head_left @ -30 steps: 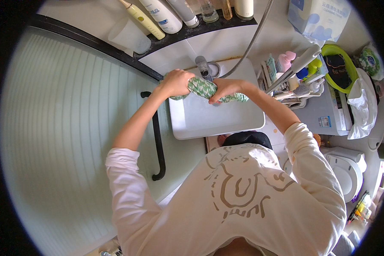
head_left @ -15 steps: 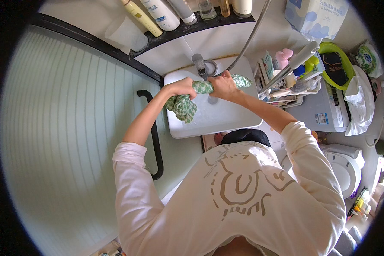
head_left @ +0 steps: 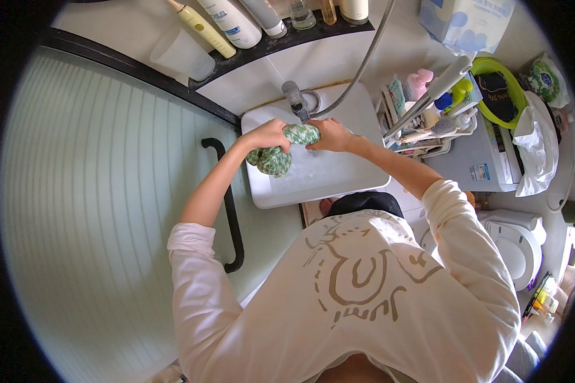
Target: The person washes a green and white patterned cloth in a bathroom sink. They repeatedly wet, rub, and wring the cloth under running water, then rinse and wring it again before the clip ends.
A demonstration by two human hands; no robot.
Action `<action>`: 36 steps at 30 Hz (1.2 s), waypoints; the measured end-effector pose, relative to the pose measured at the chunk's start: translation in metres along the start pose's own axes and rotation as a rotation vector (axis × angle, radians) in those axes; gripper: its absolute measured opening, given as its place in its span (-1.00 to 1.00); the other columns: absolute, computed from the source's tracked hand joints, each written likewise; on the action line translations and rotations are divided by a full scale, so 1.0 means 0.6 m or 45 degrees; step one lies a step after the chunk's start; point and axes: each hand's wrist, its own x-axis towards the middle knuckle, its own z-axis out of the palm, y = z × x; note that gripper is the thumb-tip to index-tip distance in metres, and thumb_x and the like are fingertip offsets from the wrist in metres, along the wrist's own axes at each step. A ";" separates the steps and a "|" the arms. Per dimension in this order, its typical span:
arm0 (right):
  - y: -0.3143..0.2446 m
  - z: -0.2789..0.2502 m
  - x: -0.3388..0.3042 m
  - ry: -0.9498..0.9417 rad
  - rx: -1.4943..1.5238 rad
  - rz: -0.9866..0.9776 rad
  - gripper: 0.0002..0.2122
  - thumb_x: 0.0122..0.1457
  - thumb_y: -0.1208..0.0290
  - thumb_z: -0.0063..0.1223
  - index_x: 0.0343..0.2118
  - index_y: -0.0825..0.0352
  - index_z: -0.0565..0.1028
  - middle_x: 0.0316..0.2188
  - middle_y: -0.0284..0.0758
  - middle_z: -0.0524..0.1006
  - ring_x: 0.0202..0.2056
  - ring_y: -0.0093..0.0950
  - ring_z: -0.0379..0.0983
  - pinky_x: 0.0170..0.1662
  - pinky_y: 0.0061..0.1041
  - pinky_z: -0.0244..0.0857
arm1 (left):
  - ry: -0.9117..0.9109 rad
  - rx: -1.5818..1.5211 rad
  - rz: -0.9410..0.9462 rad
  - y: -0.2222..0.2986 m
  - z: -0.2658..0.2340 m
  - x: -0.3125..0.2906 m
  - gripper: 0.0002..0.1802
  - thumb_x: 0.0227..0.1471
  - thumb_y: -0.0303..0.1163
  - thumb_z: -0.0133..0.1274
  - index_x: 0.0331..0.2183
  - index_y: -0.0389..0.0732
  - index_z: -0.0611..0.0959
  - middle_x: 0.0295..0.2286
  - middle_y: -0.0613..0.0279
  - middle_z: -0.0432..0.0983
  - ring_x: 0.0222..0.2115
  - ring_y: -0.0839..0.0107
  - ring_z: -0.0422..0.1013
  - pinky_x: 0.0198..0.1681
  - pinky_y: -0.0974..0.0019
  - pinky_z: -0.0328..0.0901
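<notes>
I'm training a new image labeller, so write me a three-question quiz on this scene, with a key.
1. True or false: the left hand and right hand both grip the cloth.
2. Fill in: the cloth is green and ____.
3. What is the cloth held over?
A) the toilet
B) the basin
C) the shelf

Key: 1. True; 2. white; 3. B

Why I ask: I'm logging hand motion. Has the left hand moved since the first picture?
Yes: the left hand has shifted down the picture and slightly right, judged against the faucet.
</notes>
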 end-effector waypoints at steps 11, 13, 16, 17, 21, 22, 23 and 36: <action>0.007 -0.064 0.042 -0.702 1.050 -0.170 -0.27 0.02 -0.24 -0.20 0.01 0.41 0.26 -0.02 -0.22 0.31 0.04 -0.47 0.16 0.13 -0.45 -0.07 | 0.275 0.836 0.346 0.082 -0.030 -0.059 -0.77 -0.37 -0.36 0.14 -0.61 -0.31 0.50 -0.58 0.01 0.46 -0.51 0.06 0.39 -0.42 0.17 0.26; -0.008 -0.070 0.059 -0.770 1.369 -0.087 -0.33 0.10 -0.20 -0.36 -0.04 0.42 0.31 -0.09 -0.22 0.38 -0.01 -0.44 0.23 0.10 -0.44 0.01 | 0.251 0.877 0.434 0.101 -0.048 -0.070 -0.80 -0.37 -0.38 0.14 -0.61 -0.29 0.51 -0.57 0.01 0.47 -0.48 0.07 0.40 -0.39 0.17 0.27; -0.040 -0.072 0.085 -0.876 1.517 0.039 -0.30 0.12 -0.21 -0.48 -0.10 0.46 0.35 -0.18 -0.15 0.44 -0.14 -0.31 0.37 0.01 -0.37 0.17 | 0.222 0.916 0.504 0.123 -0.069 -0.082 -0.80 -0.36 -0.42 0.14 -0.53 -0.26 0.55 -0.51 0.00 0.49 -0.42 0.10 0.41 -0.30 0.18 0.27; -0.049 -0.071 0.090 -0.964 1.572 0.016 -0.28 0.12 -0.22 -0.51 -0.12 0.48 0.35 -0.19 -0.13 0.45 -0.17 -0.25 0.41 -0.02 -0.34 0.22 | 0.229 0.889 0.567 0.128 -0.073 -0.083 -0.78 -0.36 -0.43 0.14 -0.50 -0.27 0.56 -0.49 0.00 0.49 -0.42 0.10 0.41 -0.29 0.18 0.27; -0.066 -0.070 0.101 -1.435 1.605 -0.007 -0.20 0.10 -0.26 -0.65 -0.13 0.53 0.35 -0.24 0.04 0.44 -0.22 -0.08 0.42 -0.11 -0.21 0.29 | 0.250 0.771 0.575 0.135 -0.082 -0.087 -0.73 -0.33 -0.44 0.11 -0.43 -0.29 0.56 -0.47 -0.04 0.49 -0.46 0.09 0.41 -0.29 0.18 0.27; -0.064 -0.071 0.099 -1.463 1.699 -0.027 -0.20 0.09 -0.27 -0.65 -0.12 0.52 0.34 -0.25 0.05 0.45 -0.23 -0.09 0.42 -0.12 -0.22 0.30 | 0.253 0.738 0.566 0.134 -0.084 -0.086 -0.74 -0.33 -0.44 0.11 -0.43 -0.30 0.55 -0.47 -0.04 0.48 -0.46 0.08 0.41 -0.30 0.19 0.27; -0.059 -0.072 0.094 -1.461 1.773 -0.031 -0.19 0.08 -0.28 -0.64 -0.11 0.51 0.33 -0.26 0.05 0.45 -0.23 -0.09 0.43 -0.14 -0.23 0.31 | 0.240 0.744 0.500 0.130 -0.084 -0.086 -0.74 -0.32 -0.44 0.10 -0.44 -0.30 0.55 -0.48 -0.05 0.48 -0.46 0.07 0.41 -0.31 0.19 0.28; -0.039 -0.065 0.056 -0.971 0.735 0.051 -0.77 -0.12 0.30 0.15 -0.52 0.37 0.43 -0.62 -0.34 0.44 -0.59 -0.57 0.37 -0.48 -0.56 0.23 | 0.260 0.843 0.196 0.051 -0.056 -0.034 -0.80 -0.41 -0.44 0.05 -0.57 -0.32 0.53 -0.58 -0.06 0.47 -0.50 0.02 0.41 -0.40 0.17 0.30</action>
